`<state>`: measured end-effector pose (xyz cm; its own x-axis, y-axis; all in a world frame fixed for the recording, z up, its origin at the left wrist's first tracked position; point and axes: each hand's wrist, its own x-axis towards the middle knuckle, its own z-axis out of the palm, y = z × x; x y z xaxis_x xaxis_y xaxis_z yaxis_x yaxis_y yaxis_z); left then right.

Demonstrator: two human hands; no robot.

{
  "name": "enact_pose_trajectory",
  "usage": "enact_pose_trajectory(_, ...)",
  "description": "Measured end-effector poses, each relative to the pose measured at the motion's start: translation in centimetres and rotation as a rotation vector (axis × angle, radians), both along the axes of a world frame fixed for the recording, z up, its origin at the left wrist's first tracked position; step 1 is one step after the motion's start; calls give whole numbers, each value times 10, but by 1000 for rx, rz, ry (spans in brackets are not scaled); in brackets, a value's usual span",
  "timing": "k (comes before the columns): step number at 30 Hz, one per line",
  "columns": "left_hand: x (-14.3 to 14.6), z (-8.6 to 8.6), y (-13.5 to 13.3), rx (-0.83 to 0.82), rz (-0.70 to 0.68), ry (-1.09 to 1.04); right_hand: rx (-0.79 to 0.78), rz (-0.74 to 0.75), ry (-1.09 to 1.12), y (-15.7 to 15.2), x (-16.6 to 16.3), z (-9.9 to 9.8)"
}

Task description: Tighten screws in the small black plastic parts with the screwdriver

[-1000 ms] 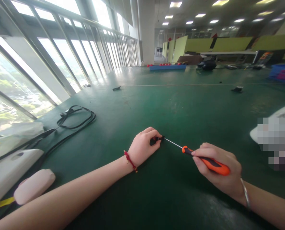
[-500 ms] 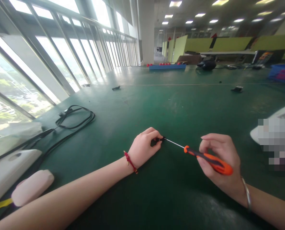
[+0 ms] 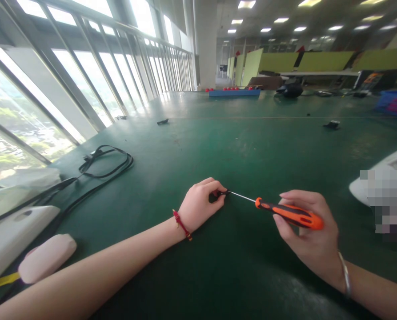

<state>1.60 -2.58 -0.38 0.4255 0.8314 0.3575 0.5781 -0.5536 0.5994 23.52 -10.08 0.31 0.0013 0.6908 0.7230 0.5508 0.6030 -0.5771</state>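
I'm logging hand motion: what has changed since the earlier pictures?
The right hand has loosened its grip on the orange screwdriver, its fingers now spread wider; the handle's rear end sits slightly higher in view. The left hand still pinches the small black piece.

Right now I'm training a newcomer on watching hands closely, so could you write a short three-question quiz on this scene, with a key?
1. Multiple choice: what does the right hand hold?
A) a mug
B) a screwdriver
C) a cable

2. True or false: the screwdriver's metal shaft points away from the left hand.

3. Fill in the colour: the bracelet on the left wrist is ____.

Key:
1. B
2. False; it points toward the left hand.
3. red
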Motion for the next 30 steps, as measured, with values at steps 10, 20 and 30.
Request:
enact_pose_trajectory(10, 1, 1, 1, -32, 3, -40, 44, 28, 59, 3, 2, -5)
enact_pose_trajectory(20, -1, -1, 10, -141, 10, -132, -278, 115, -289, 63, -15, 77)
enact_pose_trajectory(30, -5, -4, 21, -157, 2, -123, -327, 90, -489, 110, -36, 107)
